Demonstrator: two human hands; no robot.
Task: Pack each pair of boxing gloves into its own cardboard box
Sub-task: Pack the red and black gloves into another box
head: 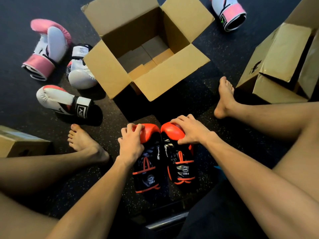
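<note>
Now the left hand (132,142) grips one red glove (148,163) and the right hand (187,131) grips the other (179,163), side by side on the floor, near the open box (172,81). A loose grip could drop one.

Pink glove (227,12) and side boxes (283,62), edge-cropped.

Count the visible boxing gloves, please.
6. Two red-black gloves in left hand and right hand; pink glove, white glove, white-red glove left of the open box; pink-white glove top right. Others may be hidden.
</note>
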